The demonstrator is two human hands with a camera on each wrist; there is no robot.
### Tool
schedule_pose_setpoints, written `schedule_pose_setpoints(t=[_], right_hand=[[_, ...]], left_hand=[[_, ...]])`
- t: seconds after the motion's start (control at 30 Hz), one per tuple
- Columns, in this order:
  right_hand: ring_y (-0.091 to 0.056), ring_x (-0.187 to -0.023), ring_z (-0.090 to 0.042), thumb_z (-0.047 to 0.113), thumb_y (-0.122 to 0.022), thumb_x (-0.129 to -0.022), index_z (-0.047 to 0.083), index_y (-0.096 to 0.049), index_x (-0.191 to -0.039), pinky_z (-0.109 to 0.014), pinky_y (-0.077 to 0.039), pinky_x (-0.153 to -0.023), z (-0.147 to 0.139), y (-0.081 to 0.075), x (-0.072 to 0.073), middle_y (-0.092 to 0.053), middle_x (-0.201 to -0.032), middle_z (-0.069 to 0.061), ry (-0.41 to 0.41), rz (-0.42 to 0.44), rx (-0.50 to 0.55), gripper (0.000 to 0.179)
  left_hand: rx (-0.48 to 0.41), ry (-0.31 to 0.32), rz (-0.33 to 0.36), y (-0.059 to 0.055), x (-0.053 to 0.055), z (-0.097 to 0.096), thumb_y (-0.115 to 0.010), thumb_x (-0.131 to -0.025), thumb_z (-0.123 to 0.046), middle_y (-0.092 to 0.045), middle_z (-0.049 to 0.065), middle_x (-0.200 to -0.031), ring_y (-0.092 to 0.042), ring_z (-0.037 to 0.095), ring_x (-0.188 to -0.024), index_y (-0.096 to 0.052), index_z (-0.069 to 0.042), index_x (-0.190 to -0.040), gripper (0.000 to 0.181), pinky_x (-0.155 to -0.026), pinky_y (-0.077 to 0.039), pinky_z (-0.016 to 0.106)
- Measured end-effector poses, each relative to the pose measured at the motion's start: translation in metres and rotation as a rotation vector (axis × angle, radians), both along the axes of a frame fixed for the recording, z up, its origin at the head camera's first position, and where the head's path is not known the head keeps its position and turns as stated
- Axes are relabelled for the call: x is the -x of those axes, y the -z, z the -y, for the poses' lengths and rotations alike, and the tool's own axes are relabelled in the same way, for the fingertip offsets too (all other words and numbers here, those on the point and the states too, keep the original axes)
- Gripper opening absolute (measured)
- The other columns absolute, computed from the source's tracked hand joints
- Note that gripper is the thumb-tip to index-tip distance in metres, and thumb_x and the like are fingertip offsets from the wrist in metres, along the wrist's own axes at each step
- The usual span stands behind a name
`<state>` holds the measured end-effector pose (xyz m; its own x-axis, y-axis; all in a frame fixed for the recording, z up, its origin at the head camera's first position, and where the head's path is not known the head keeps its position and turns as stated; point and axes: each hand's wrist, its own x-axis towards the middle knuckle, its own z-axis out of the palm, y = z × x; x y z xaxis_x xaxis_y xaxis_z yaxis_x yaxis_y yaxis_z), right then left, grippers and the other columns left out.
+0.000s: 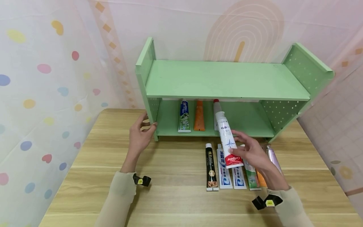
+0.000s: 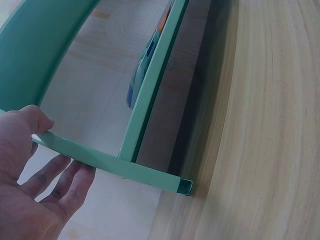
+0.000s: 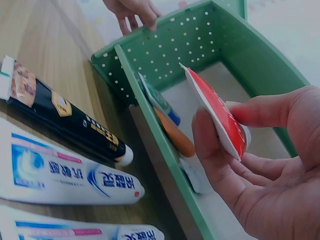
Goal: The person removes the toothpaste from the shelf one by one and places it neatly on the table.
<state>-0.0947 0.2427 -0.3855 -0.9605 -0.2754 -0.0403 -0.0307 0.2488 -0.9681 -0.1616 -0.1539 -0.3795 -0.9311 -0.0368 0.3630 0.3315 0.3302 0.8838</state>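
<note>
My right hand (image 1: 250, 153) pinches a white and red Colgate toothpaste tube (image 1: 228, 138) near its flat red end. The tube's white cap points toward the lower level of a green shelf (image 1: 227, 78). In the right wrist view, the thumb and fingers press the tube (image 3: 220, 115) from both sides. My left hand (image 1: 139, 134) grips the front edge of the shelf's left side panel, thumb on one side and fingers on the other. Standing on the lower level are a blue-green tube (image 1: 184, 116), an orange tube (image 1: 199, 116) and a partly hidden red-capped tube (image 1: 216, 105).
On the wooden table (image 1: 175, 201), a row of tubes lies before the shelf: a black one (image 1: 211, 167), two white-blue ones, a green-white one (image 1: 251, 175), an orange one (image 1: 261, 179) and a pinkish one (image 1: 273, 157). A patterned cloth (image 1: 71, 63) hangs behind.
</note>
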Motion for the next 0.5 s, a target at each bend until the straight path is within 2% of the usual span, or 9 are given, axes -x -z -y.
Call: schedule_pose_setpoints(t=[0.23,0.5], right_hand=[[-0.072,-0.106,-0.027,-0.001,-0.068,-0.092,0.004,-0.027,-0.161,-0.037,-0.064,-0.082,0.012,0.003,-0.002,-0.047,-0.143,-0.033,-0.035,0.018,0.045,0.08],[-0.073,-0.103,-0.03,-0.002,-0.069,-0.092,0.004,-0.029,-0.159,-0.033,-0.064,-0.078,0.028,0.005,-0.005,-0.049,-0.141,-0.032,-0.072,0.046,0.071,0.079]], left_hand=[[-0.001,0.003,-0.008,0.001,0.0,0.0,-0.064,-0.095,0.002,-0.059,0.031,-0.132,-0.066,0.047,-0.108,-0.052,-0.001,-0.148,0.054,-0.073,-0.054,0.005],[-0.002,0.003,-0.001,0.0,0.001,0.001,-0.064,-0.095,0.001,-0.059,0.03,-0.133,-0.065,0.046,-0.108,-0.053,-0.004,-0.148,0.054,-0.074,-0.054,0.005]])
